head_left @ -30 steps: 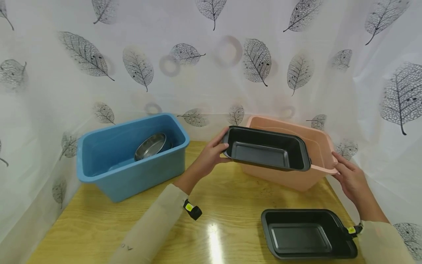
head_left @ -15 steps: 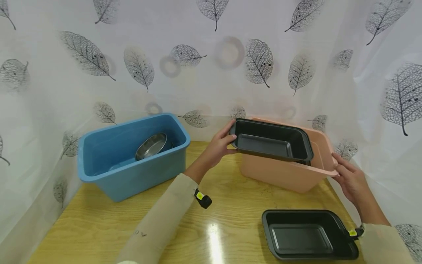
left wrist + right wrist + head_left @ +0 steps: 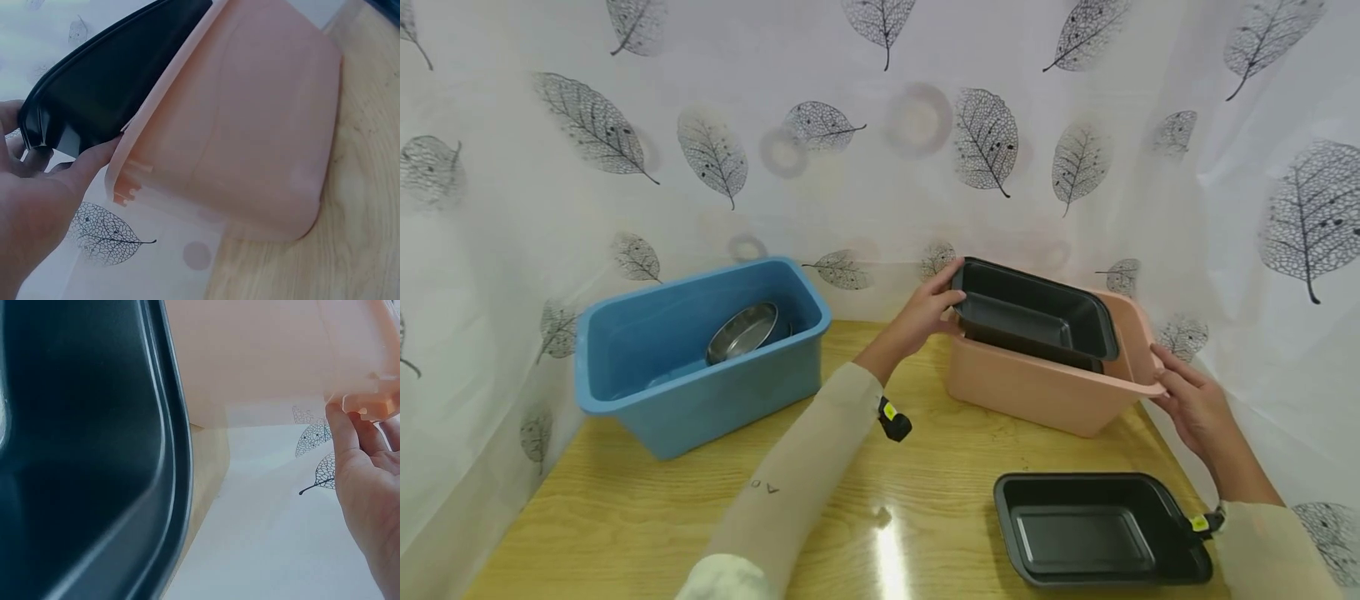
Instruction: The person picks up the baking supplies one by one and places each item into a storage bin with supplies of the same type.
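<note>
Gripping the pan (image 3: 1018,325) by its left end with the nearer left hand (image 3: 923,317); holding the tub (image 3: 1022,387) by its right end with the right hand (image 3: 1198,408). Extending rightward from left grip, lengthwise along the tub, partly inside, near the far right corner of the table (image 3: 940,500).

- The left sleeve (image 3: 808,467) looks long and beige from here, with two small dark marks (image 3: 772,489) on the forearm, one rounded, one V-shaped.
- Near its elbow shows a paler cream patch (image 3: 726,577).
- The left wrist camera (image 3: 897,427) is stubby and black, with a yellow label (image 3: 891,411).
- The right sleeve (image 3: 1273,550) is beige too; the right wrist camera (image 3: 1213,522) is black and yellow.
</note>
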The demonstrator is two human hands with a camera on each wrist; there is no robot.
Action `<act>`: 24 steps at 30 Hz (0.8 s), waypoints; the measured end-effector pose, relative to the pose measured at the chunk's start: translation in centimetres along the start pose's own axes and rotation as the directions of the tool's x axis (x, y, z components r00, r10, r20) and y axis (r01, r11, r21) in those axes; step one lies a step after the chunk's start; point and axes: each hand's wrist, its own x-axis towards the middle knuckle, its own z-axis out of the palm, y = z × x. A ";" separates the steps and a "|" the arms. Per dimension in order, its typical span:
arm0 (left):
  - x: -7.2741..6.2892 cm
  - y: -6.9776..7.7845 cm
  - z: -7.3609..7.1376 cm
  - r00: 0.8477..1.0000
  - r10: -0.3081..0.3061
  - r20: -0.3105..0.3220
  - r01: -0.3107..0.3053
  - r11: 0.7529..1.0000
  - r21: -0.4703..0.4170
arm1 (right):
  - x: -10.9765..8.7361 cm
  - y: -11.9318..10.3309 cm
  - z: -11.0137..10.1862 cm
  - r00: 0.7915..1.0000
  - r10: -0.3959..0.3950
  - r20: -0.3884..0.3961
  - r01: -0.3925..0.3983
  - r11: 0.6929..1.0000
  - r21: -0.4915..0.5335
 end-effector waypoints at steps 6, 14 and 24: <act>1.5 -0.4 0.9 0.999 -0.042 -0.034 0.043 0.998 0.046 | 0.1 0.2 -0.1 1.000 0.018 -0.025 -0.019 0.999 -0.049; 3.3 -0.7 2.3 1.000 -0.023 -0.013 0.024 0.997 0.077 | 0.0 0.2 -0.3 0.999 0.026 -0.032 -0.028 0.998 -0.053; 4.8 -0.4 3.6 1.000 -0.021 0.001 0.021 0.992 0.124 | 0.3 0.2 -0.3 0.999 0.021 -0.044 -0.024 0.998 -0.066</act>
